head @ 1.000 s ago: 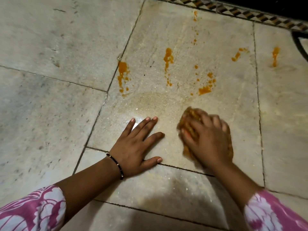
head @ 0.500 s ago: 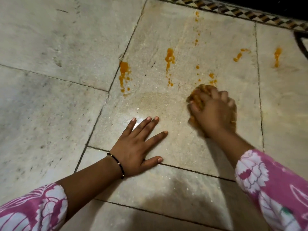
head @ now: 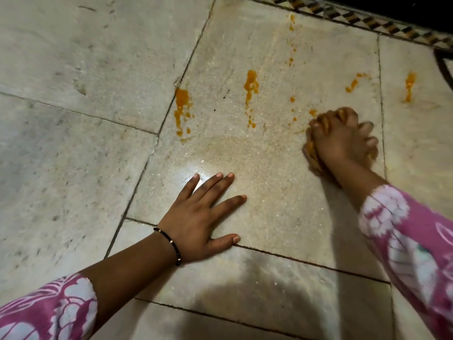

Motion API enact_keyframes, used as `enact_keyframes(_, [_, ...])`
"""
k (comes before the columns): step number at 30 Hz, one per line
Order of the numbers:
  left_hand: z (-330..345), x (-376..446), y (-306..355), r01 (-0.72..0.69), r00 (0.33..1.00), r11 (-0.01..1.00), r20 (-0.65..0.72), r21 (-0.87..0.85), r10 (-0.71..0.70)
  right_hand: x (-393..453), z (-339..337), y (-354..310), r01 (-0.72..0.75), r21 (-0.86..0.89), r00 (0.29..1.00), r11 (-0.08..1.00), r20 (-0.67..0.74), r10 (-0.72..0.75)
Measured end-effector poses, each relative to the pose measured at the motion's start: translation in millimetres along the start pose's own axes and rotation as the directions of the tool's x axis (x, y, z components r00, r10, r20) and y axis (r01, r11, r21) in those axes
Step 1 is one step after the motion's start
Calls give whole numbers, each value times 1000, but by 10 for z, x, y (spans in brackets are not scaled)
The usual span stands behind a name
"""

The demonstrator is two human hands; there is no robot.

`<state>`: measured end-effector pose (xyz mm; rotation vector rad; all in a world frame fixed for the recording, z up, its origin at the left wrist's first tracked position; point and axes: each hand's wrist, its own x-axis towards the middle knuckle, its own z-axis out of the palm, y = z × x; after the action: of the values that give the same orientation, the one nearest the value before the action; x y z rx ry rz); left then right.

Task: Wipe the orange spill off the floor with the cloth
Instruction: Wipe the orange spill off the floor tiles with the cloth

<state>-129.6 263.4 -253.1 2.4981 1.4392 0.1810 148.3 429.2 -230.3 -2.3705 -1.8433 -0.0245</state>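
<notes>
A person's right hand point(head: 343, 141) presses a bunched, orange-stained cloth point(head: 312, 155) against a pale stone floor point(head: 98, 69), fingers curled tight over it so that only the cloth's edges show beneath the palm and between the knuckles. The hand is blurred. The left hand point(head: 196, 217) lies flat on the floor nearer the camera, fingers spread and holding nothing, a thin black bracelet point(head: 171, 244) at the wrist. Both arms wear pink sleeves point(head: 411, 241) printed with white flowers. The orange spill point(head: 251, 87) lies in scattered streaks and drops across the far part of the tile: one streak beside the tile joint at the left, a longer one in the middle, small drops just left of the cloth, and further marks to the far right, one of them on the next tile. A faint dull patch shows on the tile between the left streak and the left hand. A patterned border point(head: 367, 23) runs along the far edge of the floor.
</notes>
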Motion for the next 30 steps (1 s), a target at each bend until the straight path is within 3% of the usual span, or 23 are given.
enact_keyframes(1, [-1,-1,-4,-1,1000,1000,-5,1,1,80,36,-148,32,-10,999,999,12,-32])
enact_keyframes(3, [-5,0,-4,2,1000,1000,-9,-6,-2,-7,66,-416,232,-15,972,973,41,-231])
enact_keyframes(5, [-1,-8,4,2,1000,1000,-19,-18,-2,-344,38,-506,452,-3,892,892,29,-452])
enact_keyframes(8, [28,-28,20,-4,999,1000,-36,-25,3,-845,-86,-141,633,48,769,773,80,-635])
enact_keyframes(10, [33,-35,17,2,999,1000,-37,-20,-3,-847,-138,268,626,42,770,778,126,-626])
enact_keyframes(13, [20,-15,16,1,1000,1000,-28,-7,-1,-421,-130,582,437,-7,896,899,86,-435])
enact_keyframes(17, [10,1,2,-3,1000,1000,-25,-16,2,291,-33,62,207,16,978,978,4,-207])
enact_keyframes(20, [3,12,-4,4,1000,1000,-13,-18,-4,368,49,-579,350,19,935,937,57,-350])
enact_keyframes(23, [0,3,-7,5,1000,1000,-12,-29,-5,-113,63,-870,590,52,803,806,65,-592])
enact_keyframes(25, [-13,-6,5,6,1000,999,-16,-37,-7,-552,-35,-719,670,85,730,738,107,-675])
enact_keyframes(29, [-16,-25,33,-6,999,1000,-36,-24,5,-1316,-269,-67,616,173,729,768,243,-640])
enact_keyframes(30, [-10,-26,26,-8,999,1000,-34,-20,7,-1420,-333,28,546,287,739,787,279,-613])
